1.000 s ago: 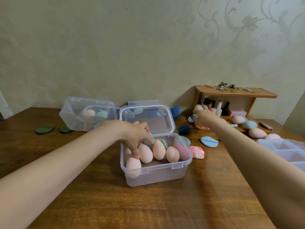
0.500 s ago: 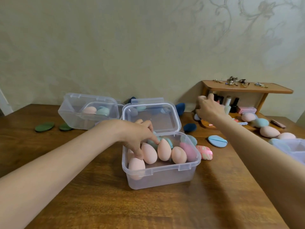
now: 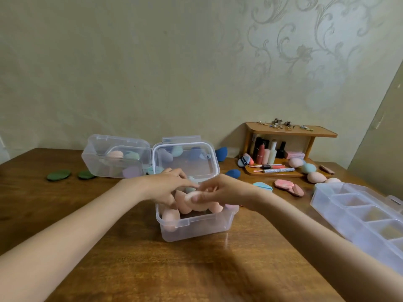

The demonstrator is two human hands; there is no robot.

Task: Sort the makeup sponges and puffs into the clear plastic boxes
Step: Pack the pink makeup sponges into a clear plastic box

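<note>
— Peach sponge [image 3: 193, 198], right hand [image 3: 220, 191] has it pinched between thumb and fingertips, right over the open clear box [image 3: 196, 225] in the middle of the table [image 3: 152, 269].

— Why that high?
— Box is nearly full of sponges stood on end; looks like it needs a gap to drop into.

— Left hand [image 3: 168, 186]?
— Fingers loosely spread, reaching down among the sponges, thumb low. Probably pushing them aside to make room. Can't tell if it grips one.

— Lid?
— Tipped up behind, out of the way.

— Other stuff?
— Second clear box [image 3: 115, 158] at back left with a few sponges inside. Divided tray [image 3: 359, 214] on the right. Flat pink puff [image 3: 287, 186] and blue puff [image 3: 262, 185] lie loose near the wooden shelf [image 3: 290, 130], so sorting isn't done, I'd say.
</note>
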